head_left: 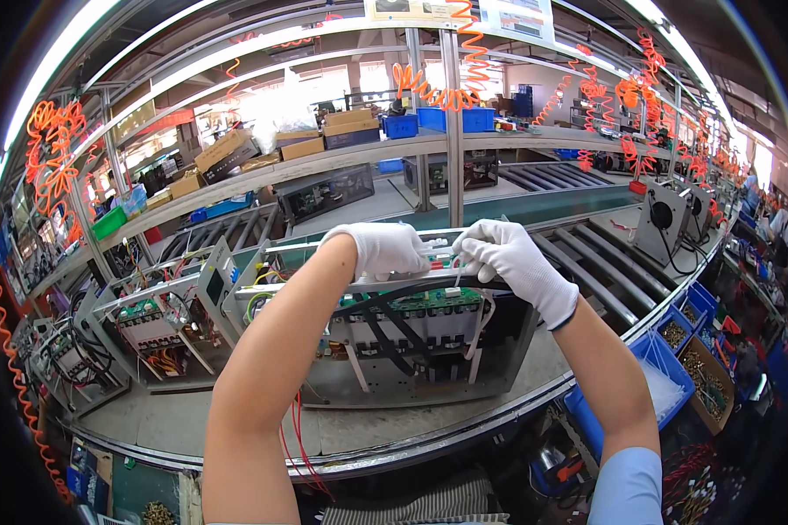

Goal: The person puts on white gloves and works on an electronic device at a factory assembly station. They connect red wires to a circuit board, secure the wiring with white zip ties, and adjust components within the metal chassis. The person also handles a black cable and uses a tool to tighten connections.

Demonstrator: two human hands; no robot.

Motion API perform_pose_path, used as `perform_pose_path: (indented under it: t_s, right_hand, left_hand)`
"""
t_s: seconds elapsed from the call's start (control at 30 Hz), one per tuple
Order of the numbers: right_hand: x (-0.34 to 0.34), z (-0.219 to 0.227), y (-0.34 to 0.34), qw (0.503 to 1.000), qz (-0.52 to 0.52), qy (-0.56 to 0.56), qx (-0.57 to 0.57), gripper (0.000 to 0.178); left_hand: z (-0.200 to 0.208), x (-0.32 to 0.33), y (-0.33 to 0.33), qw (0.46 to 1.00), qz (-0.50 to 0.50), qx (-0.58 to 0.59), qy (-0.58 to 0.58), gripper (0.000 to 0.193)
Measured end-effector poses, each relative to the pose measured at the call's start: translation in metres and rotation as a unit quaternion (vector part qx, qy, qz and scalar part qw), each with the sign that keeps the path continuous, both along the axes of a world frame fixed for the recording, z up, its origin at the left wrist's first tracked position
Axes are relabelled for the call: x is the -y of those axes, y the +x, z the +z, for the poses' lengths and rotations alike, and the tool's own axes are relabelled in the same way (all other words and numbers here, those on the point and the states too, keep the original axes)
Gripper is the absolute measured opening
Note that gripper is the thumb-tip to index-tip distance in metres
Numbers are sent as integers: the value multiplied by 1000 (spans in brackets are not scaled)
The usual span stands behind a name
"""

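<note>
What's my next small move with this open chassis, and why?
I'd probably have your right hand gently guide the thin pale strand clear of the black cables: its fingertips are at the strand's upper part, and the cables cross close by, in front of the green circuit board.

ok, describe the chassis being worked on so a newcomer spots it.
Find the grey workbench across the foreground. On it, right of similar open units, sits the metal chassis with black cables draped across its front. Unlike them, it has the gloved left hand and right hand at its top.
</note>
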State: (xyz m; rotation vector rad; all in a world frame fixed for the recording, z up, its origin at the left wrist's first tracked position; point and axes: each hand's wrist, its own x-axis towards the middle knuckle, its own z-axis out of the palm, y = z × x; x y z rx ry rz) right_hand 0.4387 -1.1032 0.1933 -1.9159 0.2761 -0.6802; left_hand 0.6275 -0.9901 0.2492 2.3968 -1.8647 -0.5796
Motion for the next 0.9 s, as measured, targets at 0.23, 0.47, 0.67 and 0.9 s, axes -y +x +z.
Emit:
perform_pose_path:
  t_s: [0.23, 0.47, 0.67, 0.9]
  right_hand:
    - [1, -5, 1, 1000, -23, -6, 19, 18]
    - [-7, -2, 10, 996, -70, 33, 43, 12]
    - [-11, -2, 13, 992, -122, -6, 38, 15]
    - [-11, -8, -13, 989, -128, 16, 74, 17]
  left_hand:
    - [-28, 2, 16, 972, -10, 59, -229, 37]
    - [-43, -31, 20, 937, 82, 15, -340, 26]
    - [-43, -57, -9, 921, -59, 256, -289, 34]
    - [-34, -63, -41, 919, -72, 271, -277, 50]
